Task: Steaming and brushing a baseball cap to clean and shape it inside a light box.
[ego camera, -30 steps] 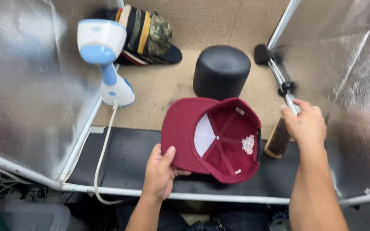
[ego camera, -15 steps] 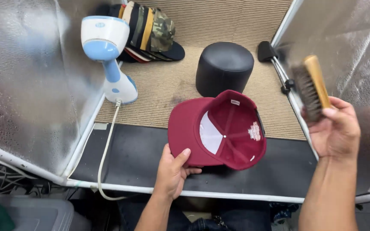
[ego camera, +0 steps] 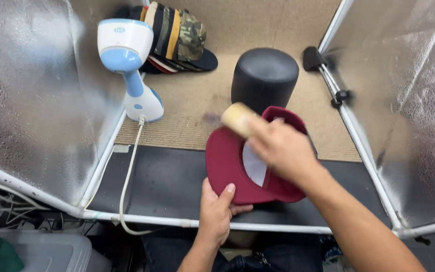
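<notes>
Right hand [ego camera: 283,148], raised off to the side before, now over the maroon cap [ego camera: 227,161], grip clenched on wooden brush [ego camera: 237,119]. Left hand [ego camera: 217,211] still grasping cap's brim above the dark mat [ego camera: 167,181].

One maroon cap [ego camera: 237,168], one wooden brush [ego camera: 237,119], one black cylinder form [ego camera: 264,75] and one blue-and-white steamer [ego camera: 129,65] are in view. A single stack of caps [ego camera: 177,38] lies behind; their exact number cannot be told.

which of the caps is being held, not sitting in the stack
The maroon cap, gripped at its brim by the left hand; the others sit stacked at the back.
</notes>
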